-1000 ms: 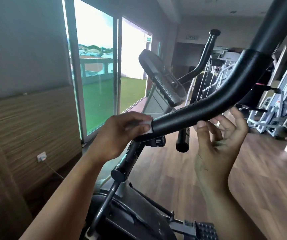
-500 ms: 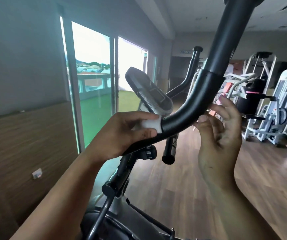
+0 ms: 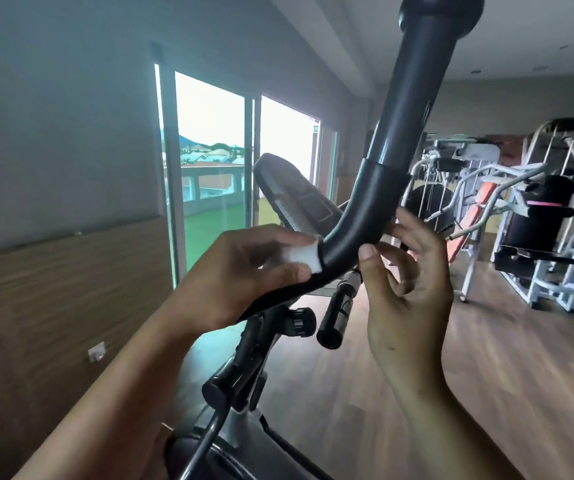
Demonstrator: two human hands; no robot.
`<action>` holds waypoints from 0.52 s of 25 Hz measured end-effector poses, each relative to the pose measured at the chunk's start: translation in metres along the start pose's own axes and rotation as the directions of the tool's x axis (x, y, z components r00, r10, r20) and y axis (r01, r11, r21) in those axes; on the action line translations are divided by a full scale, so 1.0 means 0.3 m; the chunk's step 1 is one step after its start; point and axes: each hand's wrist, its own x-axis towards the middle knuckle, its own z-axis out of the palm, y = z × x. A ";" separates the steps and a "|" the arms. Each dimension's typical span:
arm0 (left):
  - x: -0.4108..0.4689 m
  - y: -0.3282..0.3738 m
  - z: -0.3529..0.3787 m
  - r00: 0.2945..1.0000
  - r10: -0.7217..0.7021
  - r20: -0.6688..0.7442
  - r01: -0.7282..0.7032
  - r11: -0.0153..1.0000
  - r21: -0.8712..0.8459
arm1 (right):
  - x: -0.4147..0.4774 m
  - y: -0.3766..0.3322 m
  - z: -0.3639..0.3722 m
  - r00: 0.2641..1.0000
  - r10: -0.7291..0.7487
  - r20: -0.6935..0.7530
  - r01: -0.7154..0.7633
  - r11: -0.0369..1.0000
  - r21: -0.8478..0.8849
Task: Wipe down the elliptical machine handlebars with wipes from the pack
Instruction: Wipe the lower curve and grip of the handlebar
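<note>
Gym floor (image 3: 486,375) behind; left hand (image 3: 244,271) clamps wipe (image 3: 304,256) around handlebar (image 3: 361,226).

Left hand (image 3: 240,271) curled, right hand (image 3: 408,292) slack

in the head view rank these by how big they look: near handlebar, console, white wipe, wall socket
1. near handlebar, closest to the camera, so inflated
2. console
3. white wipe, mostly hidden under the left hand
4. wall socket, far off; its rank against the wipe is unsure
</note>
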 end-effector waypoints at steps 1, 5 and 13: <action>-0.012 -0.012 -0.009 1.000 -0.022 -0.015 0.022 1.000 0.013 | 0.000 0.004 -0.002 1.000 -0.005 0.001 0.005 1.000 0.007; 0.041 0.056 0.049 0.997 0.032 -0.068 -0.034 0.999 -0.031 | -0.006 0.017 -0.002 1.000 -0.002 -0.007 0.003 1.000 0.025; 0.086 0.095 0.100 0.986 0.102 -0.133 -0.113 0.991 -0.077 | -0.004 0.026 -0.008 1.000 0.001 -0.008 -0.001 1.000 0.023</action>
